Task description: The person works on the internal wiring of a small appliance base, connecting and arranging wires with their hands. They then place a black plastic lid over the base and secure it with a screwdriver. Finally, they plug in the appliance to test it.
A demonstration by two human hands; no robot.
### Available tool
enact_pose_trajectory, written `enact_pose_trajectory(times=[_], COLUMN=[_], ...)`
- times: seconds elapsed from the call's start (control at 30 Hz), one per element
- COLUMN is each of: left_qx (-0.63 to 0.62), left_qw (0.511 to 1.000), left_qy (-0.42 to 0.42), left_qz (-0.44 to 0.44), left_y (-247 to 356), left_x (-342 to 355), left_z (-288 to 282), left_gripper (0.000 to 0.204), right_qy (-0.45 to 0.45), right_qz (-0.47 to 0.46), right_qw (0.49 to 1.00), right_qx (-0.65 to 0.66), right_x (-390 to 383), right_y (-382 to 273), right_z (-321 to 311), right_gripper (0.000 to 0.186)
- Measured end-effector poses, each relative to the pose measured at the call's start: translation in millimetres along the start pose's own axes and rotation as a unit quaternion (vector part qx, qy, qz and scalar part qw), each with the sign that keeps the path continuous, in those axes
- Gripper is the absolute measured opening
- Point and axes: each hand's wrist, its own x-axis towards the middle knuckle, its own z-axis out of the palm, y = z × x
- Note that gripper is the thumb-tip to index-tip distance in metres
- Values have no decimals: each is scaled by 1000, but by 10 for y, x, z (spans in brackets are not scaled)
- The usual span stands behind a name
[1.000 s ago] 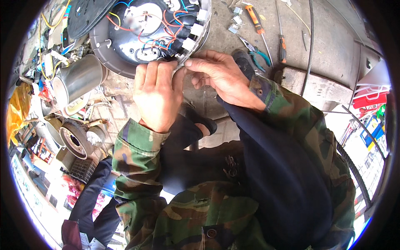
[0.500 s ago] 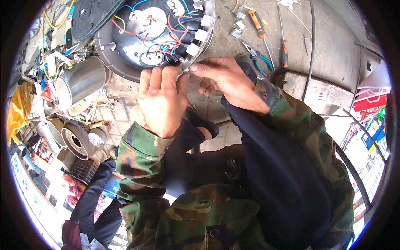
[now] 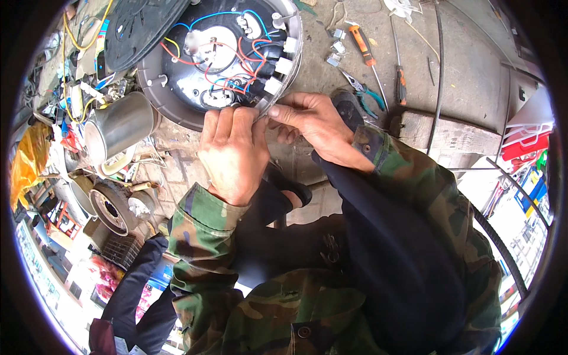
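Note:
A round grey housing (image 3: 160, 94) holds a black plate (image 3: 198, 74) with red, blue and yellow wires and a row of white plastic parts (image 3: 283, 65) along its right side. My left hand (image 3: 234, 148) has its fingers curled over the lower right of the housing's rim. My right hand (image 3: 316, 130) pinches the same edge beside it, thumb near the left fingertips on a thin silvery band (image 3: 292, 72). What lies under the fingers is partly hidden. A loose black round cover (image 3: 139, 32) rests over the housing's upper left.
Pliers (image 3: 367, 97), two orange-and-black screwdrivers (image 3: 362, 42) and small metal pieces (image 3: 335, 47) lie on the concrete at right, near a wooden plank (image 3: 449, 130). Cluttered metal cylinders (image 3: 118, 127), wires and parts fill the left. Another person's dark-trousered legs (image 3: 133, 290) are at lower left.
The housing and both my hands sit a little lower and further right in the view. The hands keep their grip at the rim, with slight shifts of the fingers.

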Motion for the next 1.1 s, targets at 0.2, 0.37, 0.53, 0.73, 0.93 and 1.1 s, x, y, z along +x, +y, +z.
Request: enact_pose_trajectory(times=[0.2,0.37,0.53,0.73,0.93,1.1], left_qx=[5,2,10,3,-45,-166], left_qw=[1000,1000,1000,1000,998,973], left_qy=[-11,-13,-16,-8,-45,-39], left_qz=[-3,-1,-4,-6,-8,-157], left_y=[17,20,6,2,-37,-140], left_x=[9,39,13,50,85,263], left_z=[-18,5,2,-16,-158,-392], left_gripper=[22,22,22,22,21,20], right_qy=[2,-8,-8,2,10,17], right_qz=[2,2,-17,-19,-40,-29], right_qw=[1000,997,999,999,999,999], right_qx=[31,82,45,31,-1,-32], right_x=[2,42,52,100,90,35], right_y=[-26,12,40,35,74,36], right_z=[47,14,37,68,34,-15], right_gripper=[27,27,24,22,24,23])
